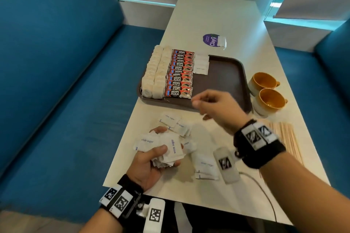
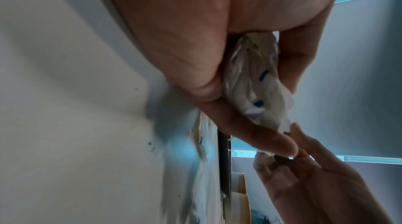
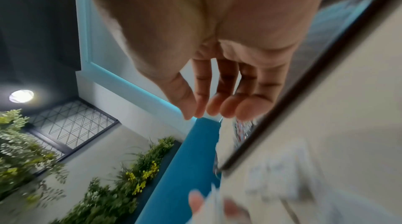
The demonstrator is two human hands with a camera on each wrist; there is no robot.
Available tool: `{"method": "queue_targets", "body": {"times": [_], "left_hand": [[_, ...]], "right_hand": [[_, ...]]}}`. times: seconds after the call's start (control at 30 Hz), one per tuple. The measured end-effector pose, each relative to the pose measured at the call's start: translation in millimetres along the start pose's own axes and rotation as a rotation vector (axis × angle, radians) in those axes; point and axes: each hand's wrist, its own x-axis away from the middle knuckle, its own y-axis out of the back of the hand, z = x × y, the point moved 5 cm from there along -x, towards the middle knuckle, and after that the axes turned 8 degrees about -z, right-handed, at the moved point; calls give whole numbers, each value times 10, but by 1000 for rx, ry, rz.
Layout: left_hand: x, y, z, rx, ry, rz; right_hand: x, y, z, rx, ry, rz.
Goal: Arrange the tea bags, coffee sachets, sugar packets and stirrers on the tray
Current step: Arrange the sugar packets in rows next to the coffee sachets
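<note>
A brown tray (image 1: 225,75) holds two columns of tea bags (image 1: 156,73), a row of red coffee sachets (image 1: 180,75) and a few white sugar packets (image 1: 201,63). My left hand (image 1: 162,142) grips a crumpled bunch of sugar packets (image 1: 173,147) (image 2: 254,86) above the table's near left part. My right hand (image 1: 198,108) (image 3: 206,114) hovers over the tray's near edge, fingers loosely curled and holding nothing. Loose sugar packets (image 1: 173,122) lie on the table between the hands, with more (image 1: 205,166) nearer me. Wooden stirrers (image 1: 287,138) lie on the table at the right.
Two yellow-lined cups (image 1: 265,91) stand just right of the tray. A purple sticker (image 1: 211,39) is on the table beyond the tray. Blue bench seats (image 1: 66,100) flank the narrow white table (image 1: 208,15). A cable (image 1: 265,191) runs over the near right edge.
</note>
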Motion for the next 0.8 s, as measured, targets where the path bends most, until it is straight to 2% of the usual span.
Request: {"method": "queue_targets", "body": {"times": [0.1, 0.23, 0.53, 0.6, 0.7, 0.8], "left_hand": [[9, -16, -7, -33, -42, -22], [35, -61, -13, -68, -87, -17], [52, -112, 22, -122, -65, 31], [61, -121, 33, -145, -60, 32], [75, -124, 50, -214, -43, 32], [88, -137, 58, -261, -34, 48]], "right_hand": [[482, -194, -239, 29, -49, 72], [879, -351, -536, -61, -164, 84], [1017, -334, -717, -248, -235, -2], [1025, -259, -642, -295, -183, -67], [1020, -133, -455, -295, -12, -195], [1023, -160, -302, -88, 251, -209]]}}
